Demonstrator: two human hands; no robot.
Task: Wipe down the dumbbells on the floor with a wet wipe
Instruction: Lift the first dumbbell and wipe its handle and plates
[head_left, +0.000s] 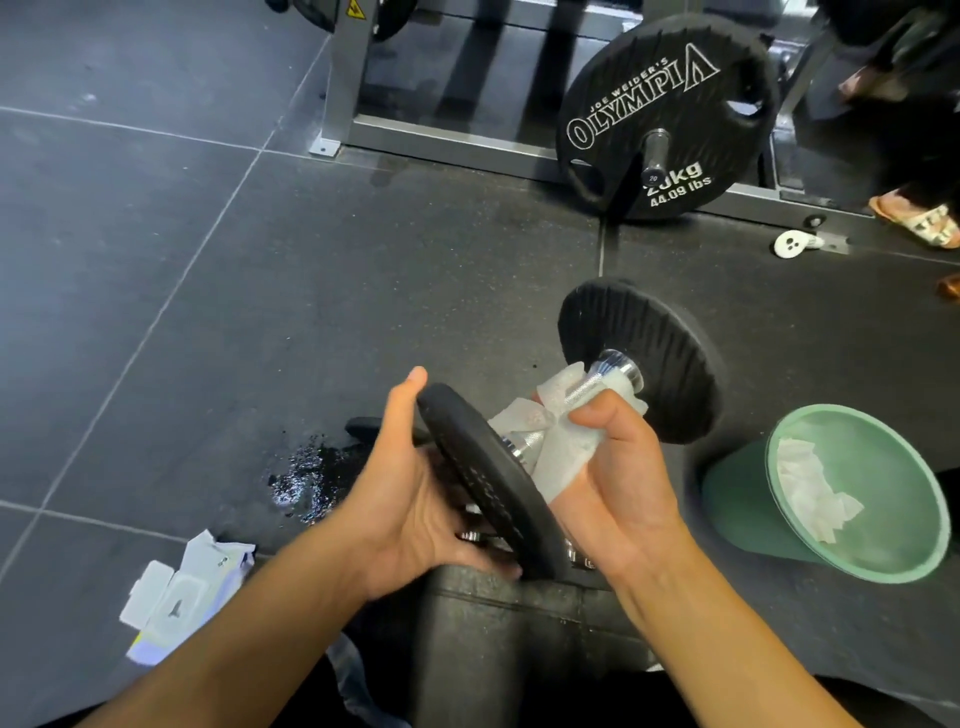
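Wrapping round the handle (589, 385), the right hand (623, 467) is clamping the wipe (550, 447) against the chrome, thumb lying on top. The left hand (410, 499) is gripping the near plate (488, 483) by its rim, thumb over the upper edge and fingers under the lower one.

The dumbbell (522, 444) is sitting mid-view over the dark floor (208, 312), just left of the bin (831, 410) — I cannot tell whether its far plate (670, 364) is resting on the floor.

Its long axis is running from near-left to far-right, the far plate pointing away from the person and towards the bin side.

Judging from this, the wipe is working the handle. It would go best with the left hand turning the plate so the handle rolls inside the wipe, and the right hand sliding from collar to collar — not scrubbing one spot.
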